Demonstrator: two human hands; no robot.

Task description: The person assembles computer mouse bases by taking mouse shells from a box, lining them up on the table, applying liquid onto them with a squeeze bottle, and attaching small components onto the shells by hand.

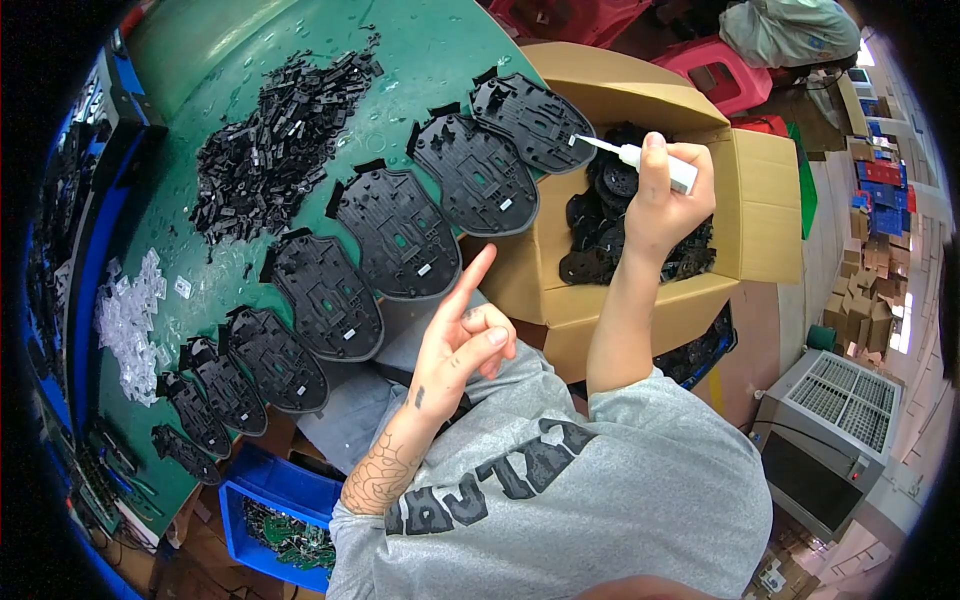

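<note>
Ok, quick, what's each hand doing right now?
Left hand: partly open, pointing, nothing visible in it.
Right hand: closed, holding a white bottle with a thin nozzle.

A green table (400, 60) fills the view from eight o'clock round to twelve, its far side at nine o'clock meeting a rack with a blue edge (92, 240). Between one and two o'clock stands a pink plastic stool (750, 90). The brownish floor (760, 340) shows between three and four o'clock, with a grey machine with a grille (840, 400) nearer four. Stacked brown cartons (860, 305) line three o'clock, blue crates (880, 205) just above them, beside bright white light.
</note>
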